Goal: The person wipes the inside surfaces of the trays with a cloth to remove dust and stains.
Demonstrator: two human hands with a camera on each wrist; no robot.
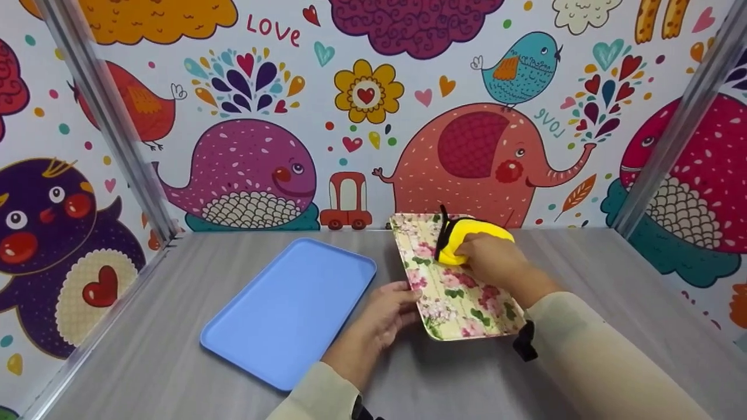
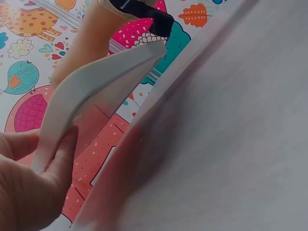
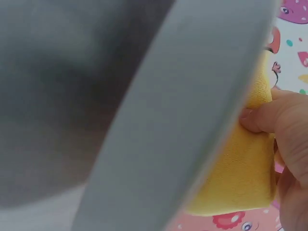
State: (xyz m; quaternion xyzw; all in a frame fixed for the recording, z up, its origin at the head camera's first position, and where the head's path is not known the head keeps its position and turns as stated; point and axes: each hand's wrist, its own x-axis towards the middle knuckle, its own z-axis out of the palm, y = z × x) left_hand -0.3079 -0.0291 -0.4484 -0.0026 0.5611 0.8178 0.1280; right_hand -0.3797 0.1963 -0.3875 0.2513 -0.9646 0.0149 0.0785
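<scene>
A rectangular tray with a pink floral print [image 1: 452,303] is held tilted above the table in the head view. My left hand [image 1: 385,315] grips its left edge; the left wrist view shows thumb and fingers pinching the pale rim [image 2: 96,79]. My right hand [image 1: 499,265] holds a yellow cloth [image 1: 481,230] with black trim against the tray's printed face, toward the far end. In the right wrist view, the thumb presses on the folded yellow cloth [image 3: 236,173], and the tray's pale side [image 3: 168,120] hides part of it.
To the left, a blue tray [image 1: 286,315] lies flat on the grey wood-look table [image 1: 157,326]. Walls printed with cartoon animals [image 1: 251,169] enclose the back and sides, with metal posts [image 1: 111,116] at the corners.
</scene>
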